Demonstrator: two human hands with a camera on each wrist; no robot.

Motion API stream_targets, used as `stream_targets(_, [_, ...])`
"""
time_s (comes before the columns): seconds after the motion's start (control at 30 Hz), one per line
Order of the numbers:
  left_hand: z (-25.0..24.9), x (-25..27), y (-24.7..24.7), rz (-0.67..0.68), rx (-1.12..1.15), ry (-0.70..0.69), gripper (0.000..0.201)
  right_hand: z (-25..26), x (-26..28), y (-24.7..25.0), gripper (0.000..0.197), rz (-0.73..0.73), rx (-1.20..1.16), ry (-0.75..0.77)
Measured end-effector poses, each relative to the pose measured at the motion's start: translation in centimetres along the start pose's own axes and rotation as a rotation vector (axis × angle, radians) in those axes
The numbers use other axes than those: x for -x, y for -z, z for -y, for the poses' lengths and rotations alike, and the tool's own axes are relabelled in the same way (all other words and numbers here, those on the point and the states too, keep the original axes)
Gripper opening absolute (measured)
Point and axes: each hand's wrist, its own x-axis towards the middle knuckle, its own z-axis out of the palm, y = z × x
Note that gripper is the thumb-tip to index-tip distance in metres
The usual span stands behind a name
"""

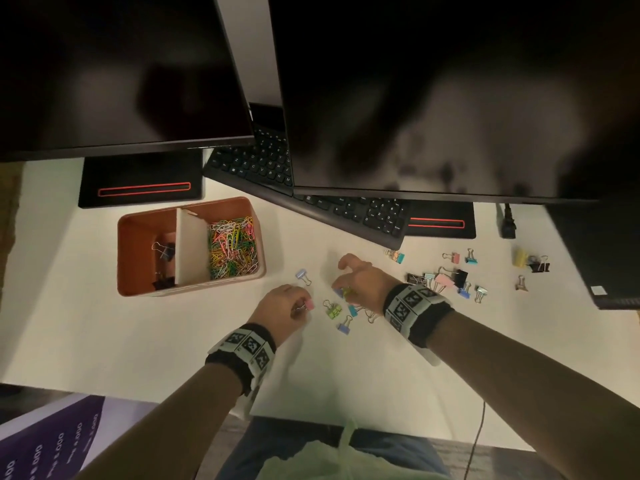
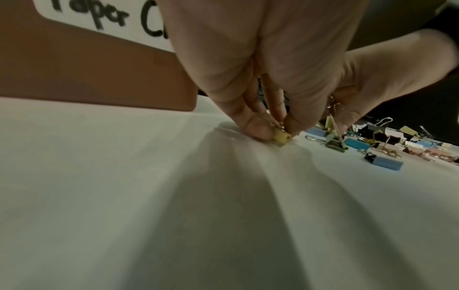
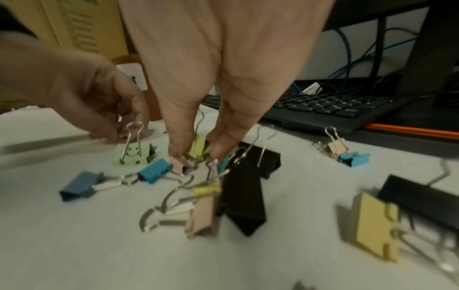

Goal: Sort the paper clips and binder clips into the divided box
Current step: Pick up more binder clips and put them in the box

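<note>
The brown divided box point(image 1: 138, 220) stands at left; black binder clips lie in its left half and coloured paper clips point(image 1: 232, 247) in its right half. My left hand point(image 1: 300, 306) pinches a small pink binder clip point(image 1: 309, 304) against the white desk; in the left wrist view the clip point(image 2: 282, 137) looks pale between thumb and fingertips point(image 2: 258, 131). My right hand point(image 1: 343, 289) pinches a yellow binder clip point(image 3: 198, 147) in a small cluster. A green smiley clip point(image 3: 133, 156), a blue clip point(image 3: 155, 172) and a big black clip point(image 3: 244, 196) lie around it.
More binder clips point(image 1: 446, 278) are scattered across the desk to the right, up to a yellow and black pair point(image 1: 530, 261). A black keyboard point(image 1: 311, 199) and two monitors point(image 1: 121, 71) stand behind. The box front carries a label point(image 2: 104, 17) reading "Paper C".
</note>
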Motion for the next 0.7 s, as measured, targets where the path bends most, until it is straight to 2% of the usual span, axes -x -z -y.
stream_targets(0.13, [0.2, 0.3, 0.3, 0.013, -0.011, -0.011, 0.019, 0.2, -0.2, -0.2, 0.022, -0.029, 0.033, 0.003])
stream_targets(0.4, [-0.9, 1.5, 2.0, -0.019, -0.037, -0.131, 0.018, 0.9, -0.7, -0.2, 0.019, -0.076, 0.043, -0.019])
stream_targets(0.57, [-2.2, 4.2, 6.1, -0.176, 0.041, -0.228, 0.023, 3.1, -0.3, 2.1, 0.019, -0.297, -0.088, 0.08])
stream_targets(0.63, [-1.7, 5.5, 8.9, -0.277, 0.077, -0.2, 0.024, 5.6, -0.5, 3.7, 0.017, -0.404, -0.158, 0.174])
stream_targets(0.7, [-0.3, 6.7, 11.9, -0.408, 0.057, -0.152, 0.024, 9.0, -1.3, 5.3, 0.013, -0.449, -0.217, 0.289])
